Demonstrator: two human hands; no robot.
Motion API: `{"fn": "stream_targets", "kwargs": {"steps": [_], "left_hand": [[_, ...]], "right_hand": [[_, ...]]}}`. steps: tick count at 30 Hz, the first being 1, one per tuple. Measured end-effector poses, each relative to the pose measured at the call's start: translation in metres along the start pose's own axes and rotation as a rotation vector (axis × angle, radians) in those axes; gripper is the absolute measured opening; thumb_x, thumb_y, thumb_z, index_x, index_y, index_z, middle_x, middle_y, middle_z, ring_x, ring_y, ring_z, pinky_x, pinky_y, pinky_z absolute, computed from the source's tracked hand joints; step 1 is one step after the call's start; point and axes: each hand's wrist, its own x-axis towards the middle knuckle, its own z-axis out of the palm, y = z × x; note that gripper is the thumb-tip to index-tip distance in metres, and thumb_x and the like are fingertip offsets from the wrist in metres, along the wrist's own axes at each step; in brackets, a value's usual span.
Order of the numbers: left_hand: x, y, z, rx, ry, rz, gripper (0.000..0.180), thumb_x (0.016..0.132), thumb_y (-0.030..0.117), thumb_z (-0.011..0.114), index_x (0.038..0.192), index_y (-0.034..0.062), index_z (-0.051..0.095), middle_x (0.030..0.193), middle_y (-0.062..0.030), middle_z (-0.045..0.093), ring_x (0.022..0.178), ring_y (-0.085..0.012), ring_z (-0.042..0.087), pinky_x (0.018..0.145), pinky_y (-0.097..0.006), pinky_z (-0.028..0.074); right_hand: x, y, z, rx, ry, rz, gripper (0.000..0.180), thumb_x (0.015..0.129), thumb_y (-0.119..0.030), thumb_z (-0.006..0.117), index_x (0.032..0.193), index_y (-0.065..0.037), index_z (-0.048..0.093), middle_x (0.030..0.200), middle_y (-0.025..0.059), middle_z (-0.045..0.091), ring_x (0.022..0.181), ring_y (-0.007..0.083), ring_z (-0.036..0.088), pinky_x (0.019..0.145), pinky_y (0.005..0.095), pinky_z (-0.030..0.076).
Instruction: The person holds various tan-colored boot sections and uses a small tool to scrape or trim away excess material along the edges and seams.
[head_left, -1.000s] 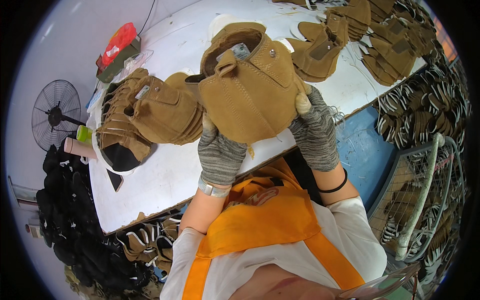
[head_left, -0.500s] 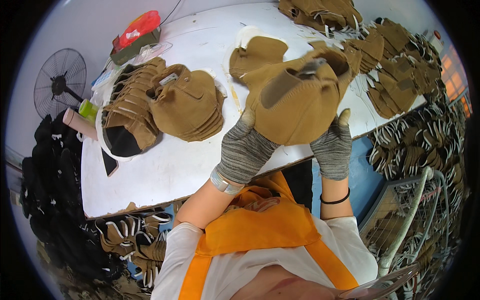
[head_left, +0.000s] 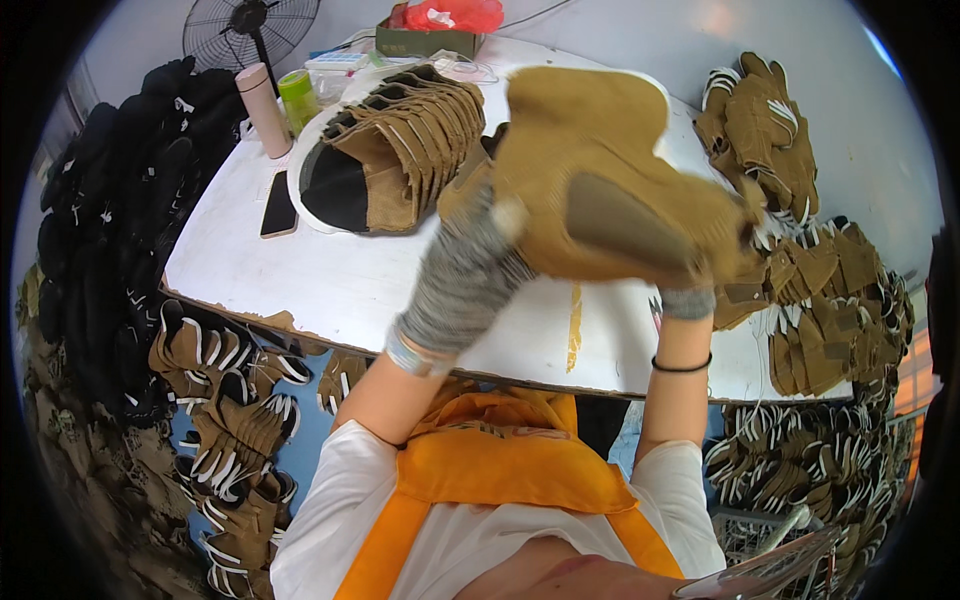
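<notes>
A brown suede-like boot upper [head_left: 540, 215] with a darker oval patch is raised over the white table [head_left: 300, 270], tilted and blurred by motion. My left hand [head_left: 470, 260], in a grey knit glove, is closed on its left edge, the thumb pressing the near face. My right hand [head_left: 688, 303] holds it from behind at the right; only the glove's cuff shows below the upper, and the fingers are hidden. Just left of it lies a row of nested brown uppers [head_left: 420, 150] with a black-lined end and white rim. The held upper hides part of the table behind it.
A phone [head_left: 279, 205], pink bottle [head_left: 263, 112] and green cup [head_left: 297, 100] stand at the table's left, a box with a red bag [head_left: 455, 15] behind. More brown uppers [head_left: 825, 345] pile at the right. Black pieces [head_left: 120, 230] hang left, near a fan [head_left: 250, 20].
The view has swung left. The upper has been turned over and tilted in my hands, its patch now facing near and right. My right hand has gone behind it.
</notes>
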Motion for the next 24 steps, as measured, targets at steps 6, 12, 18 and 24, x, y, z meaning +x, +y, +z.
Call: {"fn": "stream_targets", "kwargs": {"steps": [6,12,18,24], "left_hand": [[0.069,0.038,-0.057,-0.382,0.109,-0.078,0.032,0.097,0.010,0.053,0.127,-0.0028,0.053,0.123,-0.0172,0.060,0.113,-0.0279,0.060,0.095,-0.040,0.056],[0.069,0.007,-0.102,-0.374,0.322,-0.165,0.030,0.098,0.013,0.054,0.127,0.0034,0.055,0.120,-0.0141,0.062,0.110,-0.0251,0.062,0.088,-0.037,0.059],[0.047,0.010,-0.090,0.193,0.245,-0.061,0.045,0.095,0.015,0.059,0.138,0.0090,0.046,0.132,-0.0110,0.053,0.108,-0.0205,0.060,0.079,-0.027,0.058],[0.045,0.011,-0.071,1.727,0.316,0.825,0.049,0.085,0.030,0.072,0.125,0.0054,0.059,0.113,-0.0125,0.051,0.108,-0.0290,0.050,0.096,-0.040,0.043]], "right_hand": [[0.107,-0.034,0.050,1.351,-0.248,0.569,0.022,0.085,-0.020,0.070,0.103,-0.006,0.064,0.077,0.0023,0.060,0.068,0.0150,0.057,0.063,0.0233,0.051],[0.090,-0.008,0.103,1.198,-0.420,0.664,0.027,0.082,-0.003,0.067,0.109,-0.003,0.061,0.095,0.0104,0.069,0.081,0.0196,0.064,0.076,0.0302,0.053],[0.046,-0.040,0.069,1.659,-0.270,1.079,0.018,0.088,-0.019,0.067,0.097,-0.004,0.064,0.078,-0.0010,0.060,0.069,0.0095,0.055,0.062,0.0243,0.049],[0.058,-0.025,0.060,0.958,-0.005,0.692,0.044,0.095,-0.040,0.058,0.114,0.000,0.057,0.094,0.0058,0.060,0.091,0.0165,0.058,0.085,0.0300,0.049]]}}
